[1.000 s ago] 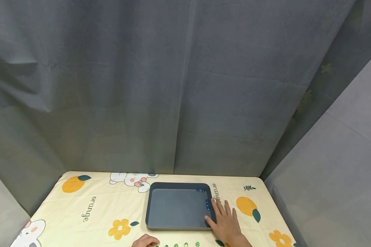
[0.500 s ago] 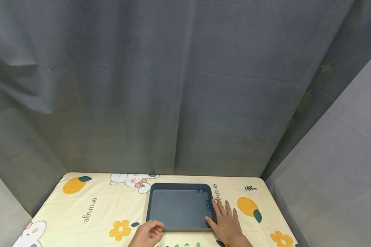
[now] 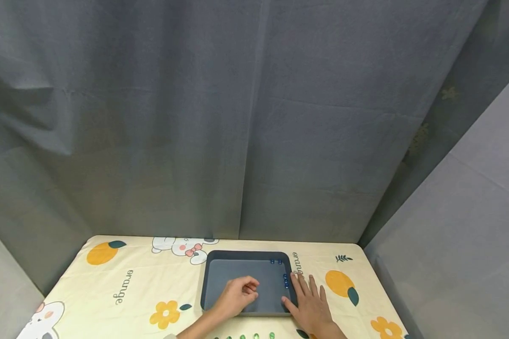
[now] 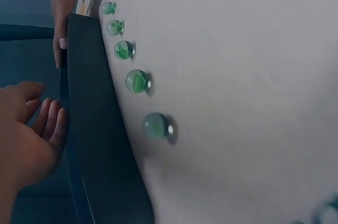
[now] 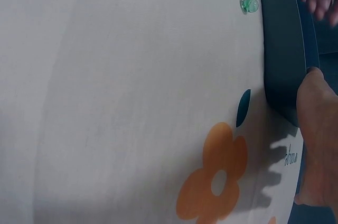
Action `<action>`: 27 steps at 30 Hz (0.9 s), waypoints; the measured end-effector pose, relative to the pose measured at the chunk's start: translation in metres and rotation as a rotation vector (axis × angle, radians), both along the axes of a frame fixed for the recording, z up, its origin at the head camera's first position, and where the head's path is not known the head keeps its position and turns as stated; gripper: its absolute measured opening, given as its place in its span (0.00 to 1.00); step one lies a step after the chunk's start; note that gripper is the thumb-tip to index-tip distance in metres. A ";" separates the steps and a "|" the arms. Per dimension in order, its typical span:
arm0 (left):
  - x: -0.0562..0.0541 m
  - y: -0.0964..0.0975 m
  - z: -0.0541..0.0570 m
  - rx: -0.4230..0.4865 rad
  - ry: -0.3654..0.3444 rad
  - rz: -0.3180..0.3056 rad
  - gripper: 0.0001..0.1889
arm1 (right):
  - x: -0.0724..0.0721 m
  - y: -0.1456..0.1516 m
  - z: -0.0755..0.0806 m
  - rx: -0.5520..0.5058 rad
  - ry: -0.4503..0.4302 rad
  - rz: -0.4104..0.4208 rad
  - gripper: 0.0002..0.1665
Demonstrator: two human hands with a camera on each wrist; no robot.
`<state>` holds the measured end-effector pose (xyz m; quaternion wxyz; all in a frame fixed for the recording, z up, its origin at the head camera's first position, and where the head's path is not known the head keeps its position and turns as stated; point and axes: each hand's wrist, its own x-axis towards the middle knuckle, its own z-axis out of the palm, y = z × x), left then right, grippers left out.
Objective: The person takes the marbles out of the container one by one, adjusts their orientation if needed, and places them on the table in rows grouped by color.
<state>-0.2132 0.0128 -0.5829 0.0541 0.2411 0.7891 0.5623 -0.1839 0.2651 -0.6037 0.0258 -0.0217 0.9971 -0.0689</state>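
Note:
My left hand (image 3: 237, 295) is over the grey tray (image 3: 220, 278), fingers bent toward the thumb. In the left wrist view that hand (image 4: 31, 139) shows curled fingertips beyond the tray's near wall; whether anything sits between them is hidden. My right hand (image 3: 310, 308) rests spread on the tray's right rim, thumb over the edge, as the right wrist view also shows. Inside the tray, several small blue marbles (image 3: 285, 281) lie along the right wall and at the far right corner. A row of several green glass marbles (image 4: 137, 81) lies on the cloth before the tray.
A cream tablecloth (image 3: 89, 301) printed with oranges, flowers and a cartoon animal covers the table. Grey curtains (image 3: 186, 141) hang behind and at the sides. Blurred teal round shapes (image 4: 327, 213) show at the lower right of the left wrist view.
My left hand has risen from the left end of the green marble row and moved forward and right, over the tray. The right hand has stayed on the tray's right rim.

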 end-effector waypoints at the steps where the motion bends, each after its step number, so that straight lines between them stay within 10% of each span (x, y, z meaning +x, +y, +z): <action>1: -0.004 0.005 -0.002 -0.005 -0.010 -0.011 0.10 | 0.000 0.000 0.000 0.001 -0.004 -0.002 0.50; 13: -0.033 0.050 -0.027 -0.094 0.000 -0.018 0.12 | -0.003 -0.001 -0.004 0.005 -0.014 0.001 0.49; 27: -0.038 0.089 -0.036 -0.165 0.106 0.036 0.07 | -0.002 0.002 -0.001 -0.004 -0.001 0.007 0.49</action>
